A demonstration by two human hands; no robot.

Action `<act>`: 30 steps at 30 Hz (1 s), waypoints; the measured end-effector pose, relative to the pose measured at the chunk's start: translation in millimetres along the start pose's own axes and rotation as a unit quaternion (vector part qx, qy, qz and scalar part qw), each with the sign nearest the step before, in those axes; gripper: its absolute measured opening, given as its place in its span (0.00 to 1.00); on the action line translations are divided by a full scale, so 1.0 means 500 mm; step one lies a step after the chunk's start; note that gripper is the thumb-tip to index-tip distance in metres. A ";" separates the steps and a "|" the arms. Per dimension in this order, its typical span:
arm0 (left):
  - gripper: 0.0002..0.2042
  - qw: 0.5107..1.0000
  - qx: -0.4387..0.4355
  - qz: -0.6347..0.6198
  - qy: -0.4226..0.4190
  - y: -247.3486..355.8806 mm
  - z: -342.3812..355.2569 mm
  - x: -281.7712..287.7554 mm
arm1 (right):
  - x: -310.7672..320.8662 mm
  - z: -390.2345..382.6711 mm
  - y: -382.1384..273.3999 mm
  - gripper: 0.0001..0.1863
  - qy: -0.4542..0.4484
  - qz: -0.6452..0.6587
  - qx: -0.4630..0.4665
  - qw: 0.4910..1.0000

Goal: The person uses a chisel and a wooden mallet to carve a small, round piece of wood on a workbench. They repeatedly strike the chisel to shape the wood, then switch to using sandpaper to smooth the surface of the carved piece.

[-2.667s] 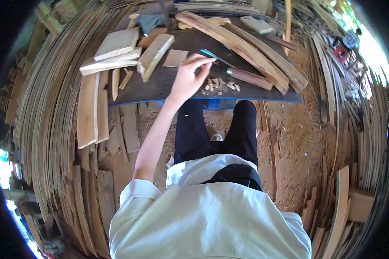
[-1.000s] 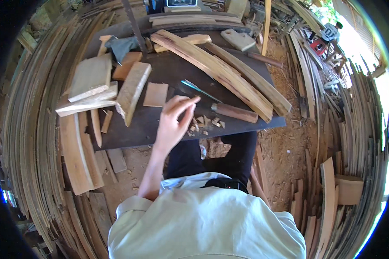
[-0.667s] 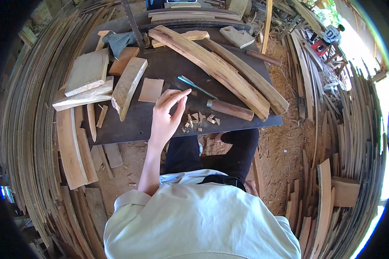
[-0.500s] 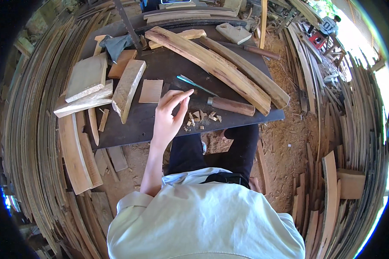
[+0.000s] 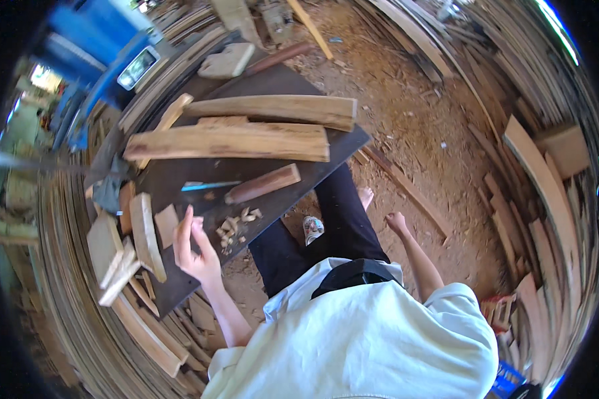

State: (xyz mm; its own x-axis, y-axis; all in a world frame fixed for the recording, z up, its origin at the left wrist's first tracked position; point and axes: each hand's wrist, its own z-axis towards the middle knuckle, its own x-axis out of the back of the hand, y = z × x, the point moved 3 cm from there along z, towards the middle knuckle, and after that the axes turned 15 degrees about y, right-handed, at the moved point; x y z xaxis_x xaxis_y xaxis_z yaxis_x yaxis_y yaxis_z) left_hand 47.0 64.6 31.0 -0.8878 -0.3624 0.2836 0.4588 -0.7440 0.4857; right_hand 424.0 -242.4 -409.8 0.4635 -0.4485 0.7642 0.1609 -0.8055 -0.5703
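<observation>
My left hand (image 5: 195,247) is raised over the dark tabletop (image 5: 163,253), fingers pinched; what they hold, if anything, is too small to make out. It is beside a thin wooden square (image 5: 167,221) and several small wood chips (image 5: 229,229). Beyond lie a thin blue-handled tool (image 5: 203,186) and a brown wooden cylinder (image 5: 263,183). To the left are a rough block (image 5: 146,236) and stacked pale boards (image 5: 105,246). My right hand (image 5: 397,223) hangs closed beside my leg, over the floor; its contents are hidden.
Two long planks (image 5: 226,141) cross the back of the table. Blue machinery (image 5: 93,46) stands at the upper left. Long boards (image 5: 539,179) line the right and left sides. A loose strip (image 5: 412,193) lies on the floor (image 5: 393,106), which is strewn with shavings.
The view has swung round toward the right, so the table now looks tilted and sits further left. My right hand has come clearly into view; my left hand is still raised and pinched.
</observation>
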 end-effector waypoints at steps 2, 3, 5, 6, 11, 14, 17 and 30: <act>0.13 0.997 -0.069 0.045 0.007 0.009 -0.005 -0.010 | -0.016 -0.018 0.026 0.16 0.012 0.002 -0.018 1.000; 0.12 0.991 -0.104 0.081 0.020 0.016 -0.010 -0.010 | -0.032 -0.026 0.058 0.17 0.017 -0.022 -0.035 0.999; 0.12 0.981 -0.166 0.093 0.020 0.027 -0.005 -0.018 | -0.065 -0.035 0.111 0.18 0.024 -0.067 -0.065 0.995; 0.12 0.985 -0.147 0.091 0.025 0.020 -0.006 -0.016 | -0.072 -0.046 0.144 0.20 0.028 -0.075 -0.109 0.991; 0.13 0.989 -0.083 0.122 0.003 -0.002 -0.037 0.004 | -0.080 0.002 0.309 0.21 -0.024 -0.038 -0.266 0.963; 0.14 0.988 -0.058 0.138 -0.046 -0.003 -0.040 0.015 | -0.091 0.085 0.301 0.21 -0.056 -0.068 -0.216 0.972; 0.16 0.988 -0.034 0.137 -0.064 0.009 -0.020 -0.002 | -0.151 0.157 0.231 0.21 -0.072 -0.084 -0.153 0.982; 0.16 0.982 -0.041 0.185 -0.020 0.013 -0.022 -0.012 | -0.325 0.315 -0.008 0.21 -0.128 -0.204 -0.031 0.970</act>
State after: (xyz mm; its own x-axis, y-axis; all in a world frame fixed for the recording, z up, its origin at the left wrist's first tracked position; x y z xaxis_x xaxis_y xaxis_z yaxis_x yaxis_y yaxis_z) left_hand 55.2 55.8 23.4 -0.6578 -0.5952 0.4616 0.7442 -0.6082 0.2762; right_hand 485.5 -105.5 -579.1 0.5753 0.0175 0.8178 0.3273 -0.9212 -0.2105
